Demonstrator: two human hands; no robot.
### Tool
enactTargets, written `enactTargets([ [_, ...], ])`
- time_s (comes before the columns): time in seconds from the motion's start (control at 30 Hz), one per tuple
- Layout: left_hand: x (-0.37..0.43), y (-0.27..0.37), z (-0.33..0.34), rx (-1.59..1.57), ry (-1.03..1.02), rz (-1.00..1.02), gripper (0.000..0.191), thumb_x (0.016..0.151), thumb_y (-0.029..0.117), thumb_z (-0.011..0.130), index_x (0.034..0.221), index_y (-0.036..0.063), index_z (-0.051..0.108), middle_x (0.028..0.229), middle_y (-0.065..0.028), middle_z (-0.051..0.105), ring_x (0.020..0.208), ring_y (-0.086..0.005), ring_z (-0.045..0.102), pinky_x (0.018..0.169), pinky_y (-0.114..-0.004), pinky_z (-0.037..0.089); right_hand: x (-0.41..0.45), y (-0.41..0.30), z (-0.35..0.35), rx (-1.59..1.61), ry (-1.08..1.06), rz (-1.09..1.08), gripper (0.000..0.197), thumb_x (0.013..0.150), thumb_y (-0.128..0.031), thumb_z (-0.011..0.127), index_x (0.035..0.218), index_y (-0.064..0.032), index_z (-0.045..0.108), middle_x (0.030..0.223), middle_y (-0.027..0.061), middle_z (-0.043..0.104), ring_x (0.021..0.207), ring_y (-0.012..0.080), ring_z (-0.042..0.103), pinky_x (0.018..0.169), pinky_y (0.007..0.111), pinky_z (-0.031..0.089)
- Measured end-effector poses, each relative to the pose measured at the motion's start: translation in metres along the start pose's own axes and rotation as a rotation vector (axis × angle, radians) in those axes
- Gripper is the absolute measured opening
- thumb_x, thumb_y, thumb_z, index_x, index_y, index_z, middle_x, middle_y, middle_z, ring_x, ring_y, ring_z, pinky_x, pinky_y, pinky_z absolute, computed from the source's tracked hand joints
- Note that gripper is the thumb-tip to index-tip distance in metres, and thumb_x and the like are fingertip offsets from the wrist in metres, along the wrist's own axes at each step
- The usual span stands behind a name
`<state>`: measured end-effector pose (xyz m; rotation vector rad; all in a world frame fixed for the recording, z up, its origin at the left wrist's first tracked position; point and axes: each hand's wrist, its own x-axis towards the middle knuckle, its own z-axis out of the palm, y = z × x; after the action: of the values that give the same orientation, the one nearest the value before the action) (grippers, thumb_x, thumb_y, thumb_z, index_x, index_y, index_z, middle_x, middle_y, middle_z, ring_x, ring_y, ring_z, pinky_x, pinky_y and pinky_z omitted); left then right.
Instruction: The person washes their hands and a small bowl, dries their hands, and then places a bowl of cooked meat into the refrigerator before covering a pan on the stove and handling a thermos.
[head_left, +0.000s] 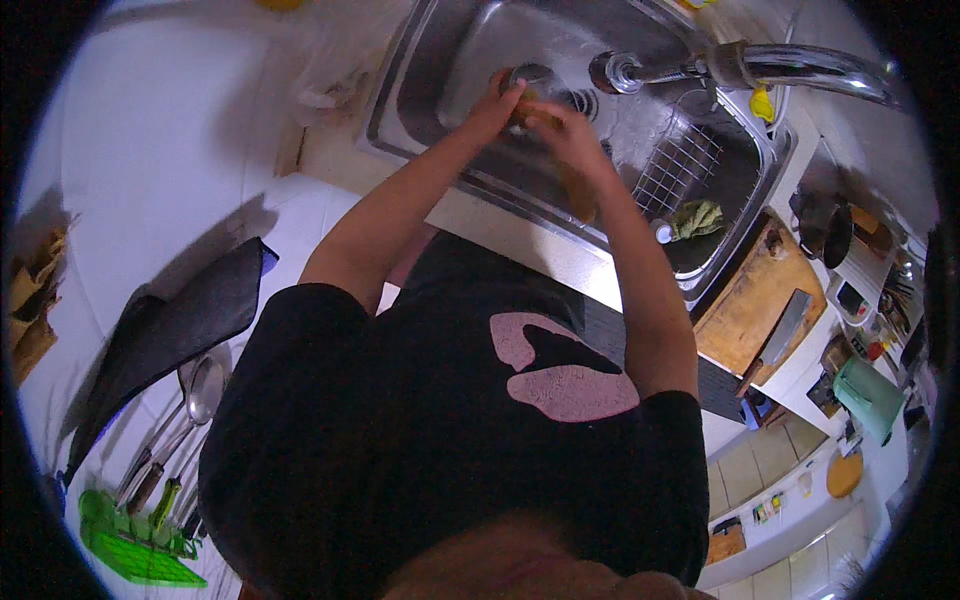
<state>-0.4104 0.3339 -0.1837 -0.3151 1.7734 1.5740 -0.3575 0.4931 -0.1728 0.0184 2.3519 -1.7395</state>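
Note:
Both my hands are over the stainless steel sink (480, 45). My left hand (496, 109) is closed on the side of a round, shiny vessel (538, 81), which looks like a bowl or cup; blur hides its exact kind. My right hand (564, 135) is against the near side of it, fingers bent towards my left hand; whether it grips the vessel is not plain. Something orange-brown (529, 112) shows between the hands, too blurred to name. To the right of the vessel, the chrome faucet's spray head (616, 73) hangs over the sink.
In the sink's right part are a wire rack (679, 161) and a green cloth (697, 220). A wooden cutting board (750, 300) with a cleaver (784, 334) lies right of the sink. Ladles (206, 386) and other utensils hang at the left by a green rack (142, 559).

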Motion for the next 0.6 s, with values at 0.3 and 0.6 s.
enactTargets([
  [0.3,-0.009,0.030,-0.001,0.067,-0.011,0.027,0.066,0.083,0.051,0.044,0.134,0.0130,0.027,0.122,-0.0141,0.047,0.112,-0.0291,0.046,0.083,-0.039,0.043,0.018,0.041,-0.051,-0.902,0.141,-0.060,0.030,0.077,-0.023,0.058,0.106,-0.0168,0.059,0.094,0.0138,0.062,0.084,0.0317,0.060,0.071,0.041,0.046],
  [0.6,0.033,0.011,0.027,0.709,-0.018,0.316,0.070,0.080,0.055,0.039,0.134,0.0130,0.027,0.113,-0.0231,0.053,0.105,-0.0398,0.050,0.089,-0.042,0.038,0.009,0.017,-0.010,-0.463,0.231,0.081,0.028,0.077,-0.020,0.057,0.103,-0.0096,0.059,0.090,0.0187,0.062,0.085,0.0334,0.060,0.074,0.040,0.047],
])
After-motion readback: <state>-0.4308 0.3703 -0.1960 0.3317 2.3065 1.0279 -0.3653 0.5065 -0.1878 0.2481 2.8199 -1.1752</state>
